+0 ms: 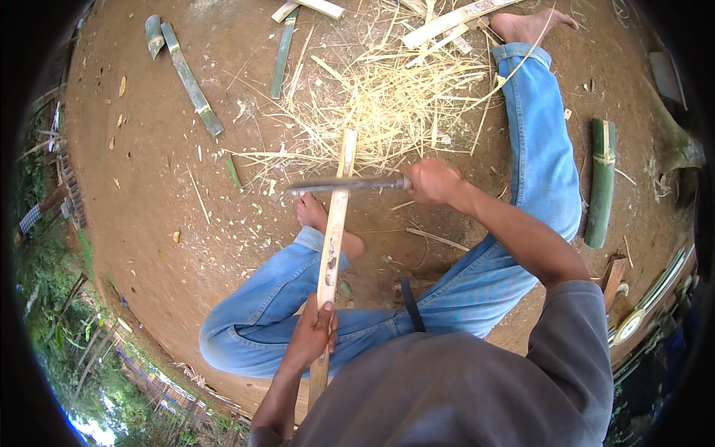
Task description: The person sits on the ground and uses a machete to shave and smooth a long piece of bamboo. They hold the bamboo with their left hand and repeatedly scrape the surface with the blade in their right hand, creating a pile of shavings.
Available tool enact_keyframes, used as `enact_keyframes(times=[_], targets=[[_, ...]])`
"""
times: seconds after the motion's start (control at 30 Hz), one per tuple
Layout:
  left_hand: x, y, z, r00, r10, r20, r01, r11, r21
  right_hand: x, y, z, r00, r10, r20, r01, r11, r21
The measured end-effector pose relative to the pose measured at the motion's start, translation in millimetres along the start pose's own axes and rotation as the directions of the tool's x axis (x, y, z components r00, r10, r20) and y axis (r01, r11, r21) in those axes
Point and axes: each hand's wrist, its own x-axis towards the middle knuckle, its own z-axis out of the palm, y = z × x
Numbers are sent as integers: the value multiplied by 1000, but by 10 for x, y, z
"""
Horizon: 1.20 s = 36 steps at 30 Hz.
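Note:
My left hand (314,331) is wrapped round the lower part of a long pale split bamboo strip (332,242), which points away from me over my bent left leg. Dark marks show along the strip's face. In my right hand (434,181) is the handle of a machete (346,183), its long dark blade pointing left. The blade lies across the strip near its far end; whether its edge cuts into the strip I cannot tell. Beyond the strip's tip spreads a heap of thin pale bamboo shavings (402,104).
Green bamboo pieces lie on the dirt ground (141,201): a long split piece (191,82) at far left and a thick section (600,182) at right. Pale split lengths (454,22) rest beyond the shavings. My bare feet (313,214) flank the work.

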Motion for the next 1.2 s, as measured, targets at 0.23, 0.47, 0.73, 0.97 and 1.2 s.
enact_keyframes(times=[0.23,0.47,0.73,0.97,1.2], targets=[[-4,-4,-6,1000,-2,-24,3,999,34,171,204,83,990,8,-139,-13,999,-35],[42,-23,-29,997,53,-55,-45,989,138,135,232,148,986,82,-146,-66,991,117],[117,-261,12,941,313,-130,-206,832,514,238,362,137,964,156,-213,-144,987,72],[105,-252,46,887,437,-149,-260,740,620,113,218,-134,991,109,-74,-112,993,-35],[32,-74,83,907,394,-149,-196,709,678,-270,-62,-97,991,-131,19,132,991,-18]])
